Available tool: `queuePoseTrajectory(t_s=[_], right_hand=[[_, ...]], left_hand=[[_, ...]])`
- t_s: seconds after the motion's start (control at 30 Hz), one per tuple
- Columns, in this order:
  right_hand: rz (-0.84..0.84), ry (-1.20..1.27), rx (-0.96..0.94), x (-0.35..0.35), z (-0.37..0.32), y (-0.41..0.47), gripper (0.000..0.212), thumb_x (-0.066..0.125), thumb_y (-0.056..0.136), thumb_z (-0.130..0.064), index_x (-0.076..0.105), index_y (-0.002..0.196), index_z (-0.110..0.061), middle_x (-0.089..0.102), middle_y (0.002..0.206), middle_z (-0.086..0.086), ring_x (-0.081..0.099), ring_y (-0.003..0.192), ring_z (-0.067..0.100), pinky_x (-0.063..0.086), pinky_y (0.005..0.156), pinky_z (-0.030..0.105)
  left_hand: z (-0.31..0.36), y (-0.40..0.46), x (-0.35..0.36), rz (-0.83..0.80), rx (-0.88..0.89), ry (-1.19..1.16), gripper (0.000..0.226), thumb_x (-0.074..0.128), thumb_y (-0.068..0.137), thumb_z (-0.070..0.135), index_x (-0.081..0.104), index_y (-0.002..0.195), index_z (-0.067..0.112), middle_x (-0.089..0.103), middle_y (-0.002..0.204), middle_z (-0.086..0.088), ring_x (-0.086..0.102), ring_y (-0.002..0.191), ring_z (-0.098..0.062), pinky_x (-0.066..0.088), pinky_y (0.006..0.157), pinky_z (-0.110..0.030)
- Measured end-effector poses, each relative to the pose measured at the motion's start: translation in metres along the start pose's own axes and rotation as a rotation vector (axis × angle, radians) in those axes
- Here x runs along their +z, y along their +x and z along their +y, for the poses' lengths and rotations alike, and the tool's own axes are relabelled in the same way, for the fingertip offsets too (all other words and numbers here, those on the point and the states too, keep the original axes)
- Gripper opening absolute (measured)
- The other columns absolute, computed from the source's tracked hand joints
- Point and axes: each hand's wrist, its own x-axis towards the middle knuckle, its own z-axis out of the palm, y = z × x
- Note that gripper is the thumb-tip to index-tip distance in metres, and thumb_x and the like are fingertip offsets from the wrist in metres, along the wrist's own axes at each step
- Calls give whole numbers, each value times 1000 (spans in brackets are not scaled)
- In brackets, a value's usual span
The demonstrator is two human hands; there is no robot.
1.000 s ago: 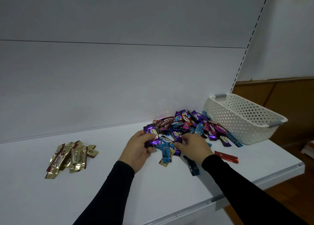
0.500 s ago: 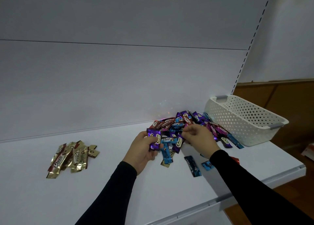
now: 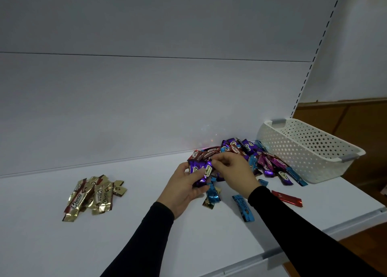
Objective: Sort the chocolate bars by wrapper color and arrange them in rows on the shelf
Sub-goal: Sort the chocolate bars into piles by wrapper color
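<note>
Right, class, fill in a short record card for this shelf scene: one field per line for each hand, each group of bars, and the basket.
left hand: holds purple bars
right hand: pinches the top of a purple bar in the left hand
gold bars: loose group at the shelf's left, not in rows
mixed pile: purple, blue, red and pink, unsorted, by the back wall
stray bars: one red bar, one blue bar, near the front
basket: white, perforated, at the shelf's right end
shelf: white

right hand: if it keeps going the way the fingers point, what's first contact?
The right hand points left, fingertips at the purple bars held in the left hand. Those bars come first, then probably the left thumb; depth is unclear from one view.
</note>
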Motion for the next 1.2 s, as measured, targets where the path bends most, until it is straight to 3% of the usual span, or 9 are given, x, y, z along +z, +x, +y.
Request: queuePoseTrajectory(t_s=[0.1, 0.17, 0.27, 0.4, 0.6, 0.77, 0.87, 1.0, 1.2], right_hand=[[39, 58, 32, 1, -1, 2, 10, 62, 95, -21, 71, 96, -16, 73, 88, 1, 71, 81, 14, 59, 76, 29], [129, -151, 44, -4, 6, 7, 16, 59, 97, -27, 70, 99, -16, 72, 89, -1, 68, 80, 14, 57, 80, 33], [62, -605, 125, -5, 14, 11, 30, 58, 95, -40, 65, 109, -14, 69, 95, 2, 62, 89, 17, 50, 78, 30], [6, -781, 170, 5, 14, 11, 33, 60, 93, -44, 65, 100, -12, 67, 91, 4, 60, 85, 20, 46, 70, 30], [94, -582, 156, 3, 14, 7, 23, 60, 95, -24, 68, 113, -11, 70, 106, 5, 63, 95, 19, 48, 82, 29], [180, -221, -20, 5, -1, -6, 22, 63, 94, -17, 69, 115, -11, 69, 102, 1, 61, 89, 11, 46, 75, 18], [71, 0, -64, 33, -30, -15, 11, 68, 91, -21, 69, 102, -19, 70, 96, -4, 65, 90, 11, 53, 82, 26], [-98, 72, -128, 96, -73, -27, 7, 71, 87, -24, 70, 94, -21, 70, 86, -4, 66, 78, 16, 49, 68, 27], [-412, 104, -195, 213, -138, -54, 7, 67, 89, -20, 68, 92, -26, 66, 85, -4, 60, 64, 10, 42, 51, 17]], left_hand=[[-1, 2, -2, 68, 29, 45, 35, 66, 94, 7, 53, 126, 16, 71, 111, -18, 72, 75, -17, 54, 58, -26], [1, 5, -4, 136, 24, 27, 34, 64, 95, 5, 53, 126, 14, 69, 114, -21, 71, 73, -17, 53, 55, -25], [3, 7, -6, 190, 32, 6, 34, 62, 96, 4, 51, 127, 12, 66, 117, -26, 65, 64, -15, 49, 47, -21], [3, 7, -9, 187, 48, -35, 34, 64, 95, 4, 52, 126, 13, 66, 120, -25, 70, 78, -21, 57, 56, -26], [5, -1, -16, 214, 101, -141, 37, 64, 93, 0, 52, 127, 10, 65, 119, -19, 71, 100, -29, 60, 82, -42], [12, -26, -33, 255, 167, 0, 36, 67, 93, 6, 55, 126, 16, 71, 109, -14, 69, 91, -25, 55, 78, -36], [28, -55, -61, 316, 279, 91, 36, 68, 91, 5, 57, 124, 15, 75, 92, -5, 68, 81, -23, 53, 78, -40], [59, -110, -129, 488, 384, 215, 33, 64, 92, 1, 55, 119, 19, 74, 86, -4, 71, 72, -20, 52, 66, -35], [90, -200, -256, 889, 428, 426, 32, 70, 91, 10, 52, 115, 22, 67, 104, -5, 62, 87, -21, 50, 87, -38]])
